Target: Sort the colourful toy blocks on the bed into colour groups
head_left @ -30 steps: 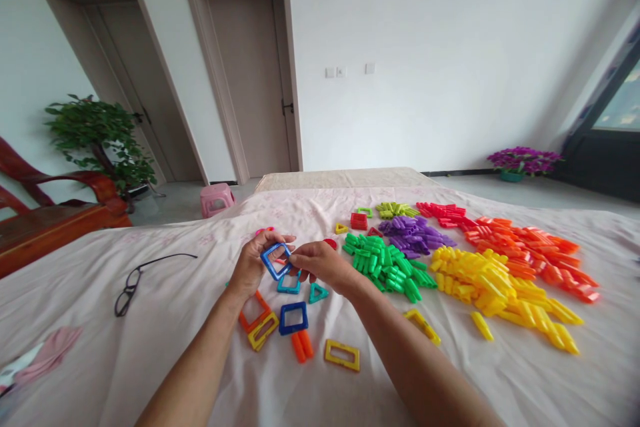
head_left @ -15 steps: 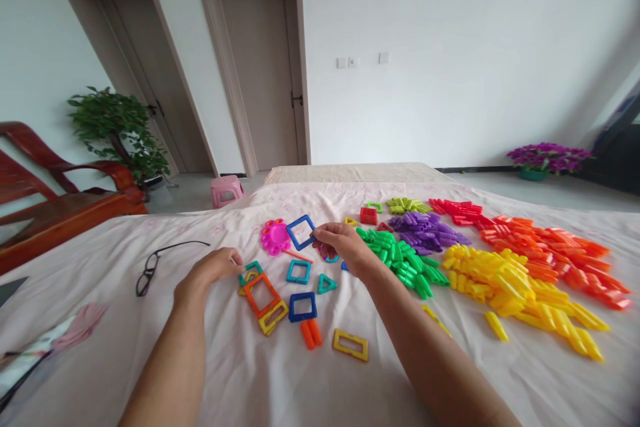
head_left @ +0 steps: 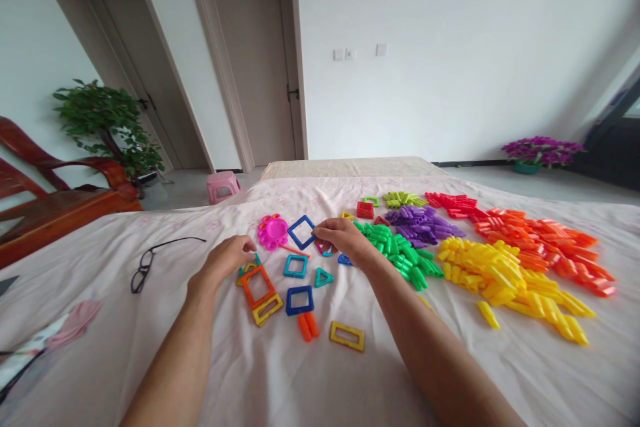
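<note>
A blue square magnetic tile [head_left: 293,240], standing on one corner, is pinched by its right corner in my right hand [head_left: 340,238]. My left hand [head_left: 229,260] hovers just above a teal tile [head_left: 257,259], its fingers curled together; whatever may be between them is hidden. Under and beside that hand lie an orange rectangular tile [head_left: 247,290] and a yellow tile [head_left: 267,310], overlapping. On the cloth between my arms are a teal square tile [head_left: 286,266], a teal triangle [head_left: 318,278], a second blue square [head_left: 289,303] and a yellow rectangle tile [head_left: 333,335].
Piles of green [head_left: 400,250], purple [head_left: 420,225], yellow [head_left: 500,273] and orange [head_left: 540,240] plastic pieces spread to the right. A pink flower-shaped piece [head_left: 273,231] lies behind the tiles. Black eyeglasses [head_left: 143,270] rest at left on the pale cloth [head_left: 280,380].
My left hand has moved right and slightly up, toward the held tile. The blue square stays in my right hand. The whole view has shifted slightly.
</note>
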`<state>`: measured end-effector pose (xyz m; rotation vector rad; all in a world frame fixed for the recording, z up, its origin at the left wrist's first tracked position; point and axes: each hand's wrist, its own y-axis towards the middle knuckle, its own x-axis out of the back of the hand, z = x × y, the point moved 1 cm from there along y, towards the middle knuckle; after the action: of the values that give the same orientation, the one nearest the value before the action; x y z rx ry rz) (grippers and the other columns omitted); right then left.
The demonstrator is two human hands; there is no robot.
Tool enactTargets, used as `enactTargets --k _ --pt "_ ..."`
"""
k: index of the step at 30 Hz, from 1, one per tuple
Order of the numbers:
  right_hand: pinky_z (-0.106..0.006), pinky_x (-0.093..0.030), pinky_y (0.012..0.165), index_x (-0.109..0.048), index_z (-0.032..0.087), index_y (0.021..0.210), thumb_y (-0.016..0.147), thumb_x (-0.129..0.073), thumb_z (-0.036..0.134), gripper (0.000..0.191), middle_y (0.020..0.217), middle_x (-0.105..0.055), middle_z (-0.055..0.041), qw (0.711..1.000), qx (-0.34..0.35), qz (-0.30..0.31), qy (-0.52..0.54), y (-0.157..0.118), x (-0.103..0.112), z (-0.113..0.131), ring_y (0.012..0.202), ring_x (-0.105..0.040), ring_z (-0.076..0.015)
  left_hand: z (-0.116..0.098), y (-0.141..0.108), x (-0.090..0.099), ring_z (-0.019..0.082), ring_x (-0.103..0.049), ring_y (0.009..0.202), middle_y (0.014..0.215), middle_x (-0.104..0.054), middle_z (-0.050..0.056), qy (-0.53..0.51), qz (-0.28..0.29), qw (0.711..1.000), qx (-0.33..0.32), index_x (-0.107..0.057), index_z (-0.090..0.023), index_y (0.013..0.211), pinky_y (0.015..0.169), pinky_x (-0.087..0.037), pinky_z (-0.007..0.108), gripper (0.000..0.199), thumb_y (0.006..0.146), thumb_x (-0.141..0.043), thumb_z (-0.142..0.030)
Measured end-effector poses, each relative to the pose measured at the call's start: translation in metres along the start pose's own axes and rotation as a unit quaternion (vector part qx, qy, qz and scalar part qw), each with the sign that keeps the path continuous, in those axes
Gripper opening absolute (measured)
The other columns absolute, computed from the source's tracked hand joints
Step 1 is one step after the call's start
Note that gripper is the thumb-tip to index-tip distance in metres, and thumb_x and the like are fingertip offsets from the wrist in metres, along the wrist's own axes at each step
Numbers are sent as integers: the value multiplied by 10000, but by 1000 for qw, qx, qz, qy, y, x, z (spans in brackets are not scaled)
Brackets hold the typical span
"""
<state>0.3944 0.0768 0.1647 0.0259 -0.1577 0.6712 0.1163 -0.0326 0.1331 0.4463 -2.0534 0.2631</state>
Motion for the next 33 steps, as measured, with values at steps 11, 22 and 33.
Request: enactTargets --k 11,22,33 --pt "-178 -375 454 -676 137 727 822 -607 257 168 698 -718 -59 996 17 -82 7 -1 23 9 529 -564 -89 -91 -58 -42 243 -630 709 738 -668 5 71 161 963 -204 -682 -271 666 654 -428 303 319 387 -838 -261" --pt "-169 -387 449 -706 128 758 796 -654 287 172 717 -725 -56 999 -1 10 51 1 13 3 525 -566 -82 -75 -23 -36 196 -673 716 795 -712 55 -379 141 914 0 -635 -157 848 637 -508 294 355 686 -745 -452" --pt "-156 -454 450 -702 135 728 806 -657 281 172 712 -716 -53 1000 0 -6 -28 6 -5 -11 554 -624 -98 -77 -17 -48 195 -732 716 857 -760 89 -564 114 815 67 -627 -162 995 643 -591 294 406 763 -754 -470"
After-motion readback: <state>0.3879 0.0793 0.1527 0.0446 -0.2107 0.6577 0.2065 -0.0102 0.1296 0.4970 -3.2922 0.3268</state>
